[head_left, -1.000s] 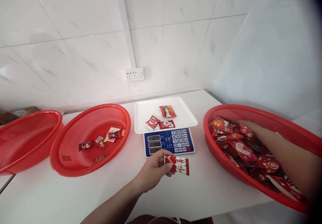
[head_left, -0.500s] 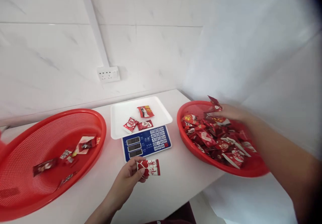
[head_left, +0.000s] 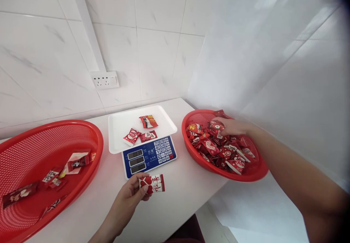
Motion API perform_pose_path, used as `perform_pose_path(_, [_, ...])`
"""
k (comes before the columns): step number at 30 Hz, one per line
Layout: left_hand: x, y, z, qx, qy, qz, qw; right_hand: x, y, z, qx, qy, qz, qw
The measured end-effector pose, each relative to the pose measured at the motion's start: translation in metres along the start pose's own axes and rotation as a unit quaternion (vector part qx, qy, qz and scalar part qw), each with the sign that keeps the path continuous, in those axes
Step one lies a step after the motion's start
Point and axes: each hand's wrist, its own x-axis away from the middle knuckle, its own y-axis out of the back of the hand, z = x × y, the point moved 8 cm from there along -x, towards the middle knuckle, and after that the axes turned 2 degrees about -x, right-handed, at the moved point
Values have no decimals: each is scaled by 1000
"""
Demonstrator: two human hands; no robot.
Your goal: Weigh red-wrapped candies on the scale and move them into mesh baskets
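My left hand (head_left: 130, 193) pinches a small white and red candy packet (head_left: 153, 184) with hearts printed on it, just in front of the scale. Over the right red basket (head_left: 201, 164), my right hand (head_left: 232, 125) has its thumb and fingers closed around a red candy packet (head_left: 217, 125); the fingertips are partly hidden among the heaped packets. Between the hands stands a digital scale (head_left: 149, 156) with a blue keypad panel and lit displays. On its white tray (head_left: 120, 126) lie a red and yellow packet (head_left: 148, 121) and two smaller red packets (head_left: 132, 136).
At the left is a larger red mesh basket (head_left: 94, 126) with several wrapped packets in it. The white table (head_left: 175, 195) meets a tiled wall with a socket (head_left: 105, 80). A pale, shiny surface (head_left: 268, 71) rises behind the right basket.
The view has swung right, so things sit further left. My right hand has gone lower into the heap, its fingers now around a packet. My left hand still holds the white and red packet.
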Motion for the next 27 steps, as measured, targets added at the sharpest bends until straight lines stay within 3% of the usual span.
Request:
perform_pose_path(4, [1, 1, 0, -9, -5, 9, 1000, 4, -2, 14, -38, 10, 30, 999])
perform_pose_path(7, [-1, 1, 3, -3, -11, 15, 1000, 9, 0, 16, -152, -14, 24, 988])
perform_pose_path(11, [-3, 0, 8, 2, -20, 17, 1000, 10, 7, 20, -357, -61, -64, 930])
perform_pose_path(14, [-4, -4, 9, 14, -18, 30, 999, 0, 3, 52, -483, -34, -81, 871])
perform_pose_path(17, [0, -10, 7, 36, -20, 42, 998, -16, -12, 103, -546, -17, -53, 836])
perform_pose_path(23, [13, -1, 4, 61, -36, 26, 997, -49, -37, 198, -523, 49, 17, 851])
perform_pose_path(27, [23, 17, 10, 63, -32, -8, 997, -54, -37, 214, -449, 76, -34, 890])
